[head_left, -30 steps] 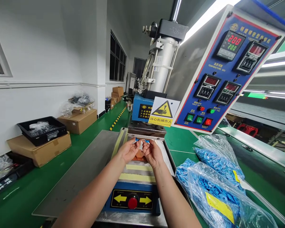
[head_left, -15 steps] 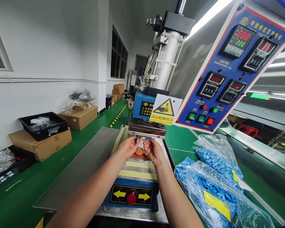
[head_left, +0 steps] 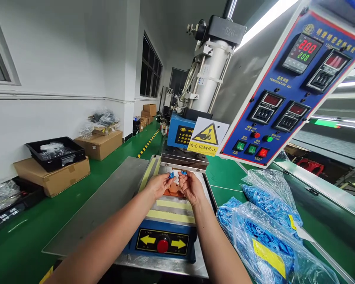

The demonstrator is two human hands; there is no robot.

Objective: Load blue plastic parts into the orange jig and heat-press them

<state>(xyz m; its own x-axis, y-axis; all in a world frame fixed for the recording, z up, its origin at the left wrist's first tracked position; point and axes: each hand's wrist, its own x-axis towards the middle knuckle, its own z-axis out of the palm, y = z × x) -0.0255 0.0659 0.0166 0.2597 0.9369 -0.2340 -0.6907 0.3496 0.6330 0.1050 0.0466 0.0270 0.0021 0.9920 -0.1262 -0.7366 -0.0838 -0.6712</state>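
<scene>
Both of my hands are raised just in front of the press plate point(head_left: 184, 161) of a pneumatic press machine point(head_left: 207, 79). My left hand point(head_left: 159, 185) pinches a small blue plastic part point(head_left: 171, 174) between its fingertips. My right hand point(head_left: 189, 186) pinches another small blue part point(head_left: 184, 172). The two hands nearly touch, above an orange fixture point(head_left: 174, 189) on the machine bed. Closer to me on the machine base sits a panel with yellow arrows and a red button point(head_left: 162, 245).
Clear bags full of blue plastic parts point(head_left: 263, 232) lie at my right on the green table. A tilted blue control panel point(head_left: 286, 90) stands at the right. A grey metal sheet point(head_left: 106, 201) lies left of the machine. Cardboard boxes and a black tray point(head_left: 55, 153) line the left wall.
My hands have drawn back slightly from under the press plate, and the blue parts now show more clearly in the fingertips. The camera has shifted a little.
</scene>
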